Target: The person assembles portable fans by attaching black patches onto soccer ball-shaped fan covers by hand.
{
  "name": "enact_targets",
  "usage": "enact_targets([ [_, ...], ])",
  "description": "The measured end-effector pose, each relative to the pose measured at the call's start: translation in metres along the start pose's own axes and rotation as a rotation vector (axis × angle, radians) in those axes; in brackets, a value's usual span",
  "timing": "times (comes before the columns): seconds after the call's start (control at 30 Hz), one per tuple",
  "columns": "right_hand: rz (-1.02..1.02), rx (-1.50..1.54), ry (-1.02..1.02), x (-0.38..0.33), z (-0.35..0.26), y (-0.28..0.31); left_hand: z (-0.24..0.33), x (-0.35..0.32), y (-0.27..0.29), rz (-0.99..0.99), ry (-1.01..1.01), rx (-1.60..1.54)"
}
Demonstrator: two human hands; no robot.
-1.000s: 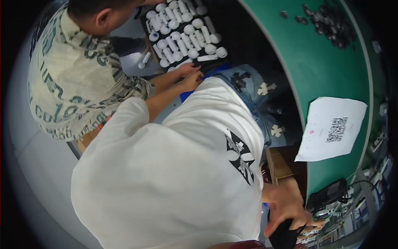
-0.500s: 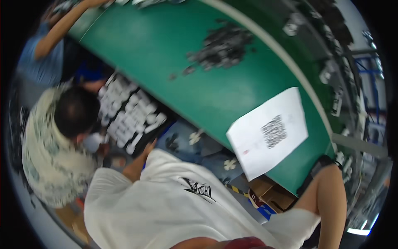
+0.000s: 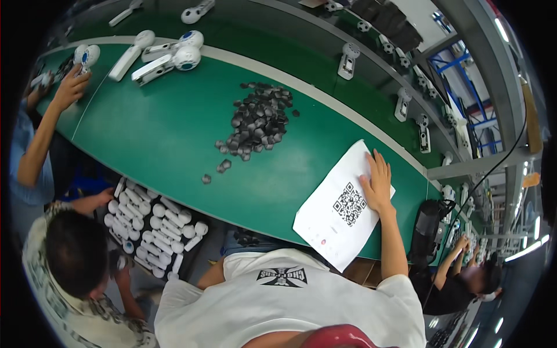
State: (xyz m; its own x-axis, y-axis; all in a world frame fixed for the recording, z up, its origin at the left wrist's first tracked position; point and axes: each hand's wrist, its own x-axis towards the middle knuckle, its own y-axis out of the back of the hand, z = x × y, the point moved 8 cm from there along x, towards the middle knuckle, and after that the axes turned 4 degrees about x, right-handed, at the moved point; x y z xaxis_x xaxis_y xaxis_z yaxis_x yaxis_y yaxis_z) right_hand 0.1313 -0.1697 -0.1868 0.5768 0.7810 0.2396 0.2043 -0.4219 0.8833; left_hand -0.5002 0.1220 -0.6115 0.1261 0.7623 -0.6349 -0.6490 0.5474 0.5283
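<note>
My right hand (image 3: 378, 184) lies flat on a white paper sheet (image 3: 316, 217), its fingers stretched out and thumb apart. The sheet carries a square black printed code. Its lower corner hangs past the table's near edge. My left hand is out of sight; only a bit of the left arm (image 3: 212, 275) shows beside my white shirt. Left of the sheet, a loose pile of small dark grey angular pieces (image 3: 259, 119) rests on the green table (image 3: 162, 139), with a few strays around it.
White round-headed devices (image 3: 168, 61) lie at the far left of the table. A person crouches by a tray of similar devices (image 3: 154, 226) at lower left. Another person's hand (image 3: 72, 87) holds a device. A black bag (image 3: 428, 232) sits at the right end. Metal posts stand right.
My right hand has come from the table's right end onto the sheet. My view has turned and steadied, so more of the far table edge and the right side shows.
</note>
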Motion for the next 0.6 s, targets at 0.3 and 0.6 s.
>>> enact_targets([
  [0.3, 0.032, 0.102, 0.373, 0.079, -0.041, -0.032, 0.134, -0.098, -0.077, 0.203, -0.482, -0.218],
  [0.6, 0.204, -0.012, 0.248, 0.176, 0.066, 0.001, 0.409, -0.297, 0.059, 0.773, -1.459, 0.245],
])
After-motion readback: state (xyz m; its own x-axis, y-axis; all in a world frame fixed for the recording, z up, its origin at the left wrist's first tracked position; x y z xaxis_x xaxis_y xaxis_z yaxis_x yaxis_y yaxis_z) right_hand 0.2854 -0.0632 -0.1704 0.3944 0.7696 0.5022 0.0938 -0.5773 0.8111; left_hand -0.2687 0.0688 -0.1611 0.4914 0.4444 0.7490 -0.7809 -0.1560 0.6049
